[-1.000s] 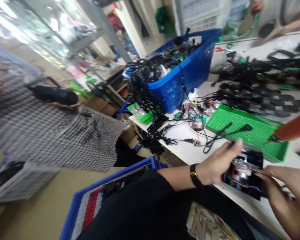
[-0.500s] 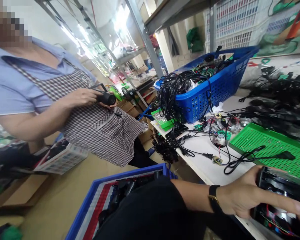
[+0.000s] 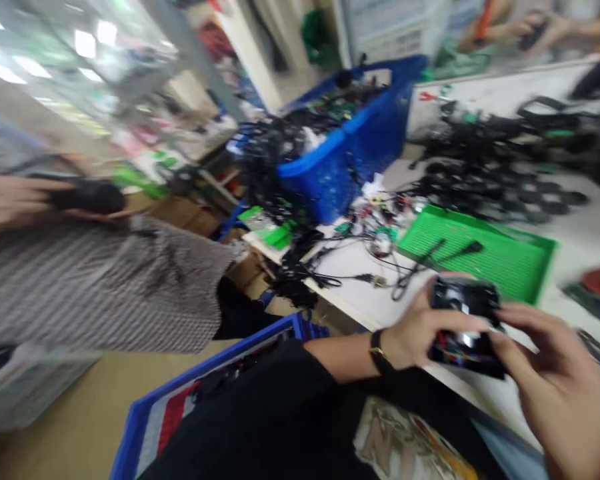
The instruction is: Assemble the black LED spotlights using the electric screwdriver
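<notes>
My left hand (image 3: 416, 332), with a watch (image 3: 377, 350) on its wrist, grips an open black plastic housing (image 3: 466, 297) over the table edge. Coloured wires and a shiny part show inside the housing, but blur hides the details. On the other side, the fingers of my right hand (image 3: 563, 377) close on the housing's edge. A green tray (image 3: 527, 250) lies just beyond, with a black cord and plug (image 3: 465, 250) across it.
A blue basket (image 3: 320, 167) heaped with cables and circuit boards stands on the table. Many black parts (image 3: 500, 180) lie at the back right. Below left is a blue-rimmed crate (image 3: 145, 400). A co-worker in a checked apron (image 3: 130, 287) stands at left, holding a black object (image 3: 93, 195).
The view has swung right, so both my hands now show. The housing appears farther left in view, with my right hand now visible on it. The co-worker has shifted toward the left edge.
</notes>
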The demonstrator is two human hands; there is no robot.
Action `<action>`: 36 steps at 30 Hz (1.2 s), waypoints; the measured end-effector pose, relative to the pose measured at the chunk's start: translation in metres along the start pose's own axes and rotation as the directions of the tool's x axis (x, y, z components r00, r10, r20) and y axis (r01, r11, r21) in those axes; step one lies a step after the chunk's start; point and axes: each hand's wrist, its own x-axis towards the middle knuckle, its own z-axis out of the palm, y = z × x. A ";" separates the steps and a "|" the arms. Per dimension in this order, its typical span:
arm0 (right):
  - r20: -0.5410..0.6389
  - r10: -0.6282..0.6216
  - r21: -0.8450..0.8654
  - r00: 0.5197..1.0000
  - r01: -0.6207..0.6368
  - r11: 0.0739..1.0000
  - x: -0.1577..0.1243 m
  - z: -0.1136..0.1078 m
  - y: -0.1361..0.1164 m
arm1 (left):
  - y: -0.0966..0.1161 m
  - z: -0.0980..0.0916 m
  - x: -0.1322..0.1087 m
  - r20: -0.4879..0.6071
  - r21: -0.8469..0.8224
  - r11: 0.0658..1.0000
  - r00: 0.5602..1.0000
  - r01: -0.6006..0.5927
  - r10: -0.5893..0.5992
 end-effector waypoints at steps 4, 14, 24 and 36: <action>0.118 0.076 0.282 0.990 -0.107 0.953 -0.003 0.010 -0.006 | 0.002 -0.004 -0.004 0.000 0.008 0.999 0.999 -0.054 0.054; 0.151 0.051 0.307 0.987 -0.096 0.947 -0.004 0.010 -0.014 | -0.002 -0.005 -0.005 0.051 0.129 0.975 0.983 -0.183 0.178; 0.206 0.087 0.286 0.975 -0.145 0.947 -0.003 0.007 -0.015 | -0.006 -0.011 -0.003 0.089 0.124 0.966 0.972 -0.227 0.217; 0.380 0.183 0.395 0.907 -0.337 0.855 0.006 0.003 -0.022 | -0.002 0.002 -0.004 0.055 -0.048 0.986 0.985 -0.159 0.162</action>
